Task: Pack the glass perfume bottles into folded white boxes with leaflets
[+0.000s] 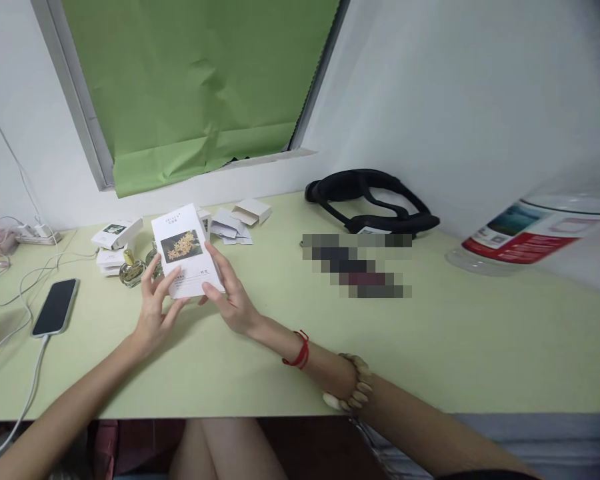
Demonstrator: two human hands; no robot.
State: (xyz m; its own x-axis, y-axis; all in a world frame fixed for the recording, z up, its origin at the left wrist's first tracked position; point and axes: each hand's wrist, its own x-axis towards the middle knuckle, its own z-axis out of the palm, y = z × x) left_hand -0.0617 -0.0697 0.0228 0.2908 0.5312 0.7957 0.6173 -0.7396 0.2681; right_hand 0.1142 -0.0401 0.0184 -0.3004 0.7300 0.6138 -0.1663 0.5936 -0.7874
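Both my hands hold a flat white carton [183, 250] printed with a yellow flower picture, just above the pale green table [430, 333]. My left hand [155, 303] grips its lower left edge with fingers bent round it. My right hand [230, 293] pinches the lower right side; a red string and a bead bracelet sit on that wrist. Behind the carton stand small glass perfume bottles [130, 270] with gold caps, and a closed white box [116, 233] lies to their left.
A black phone [55, 307] on a white cable lies at the left, with more cables and a power strip [37, 233] beyond. Flattened white cartons [237, 220] lie at the back. A black headband device [375, 200] and a large clear bottle [535, 227] are on the right.
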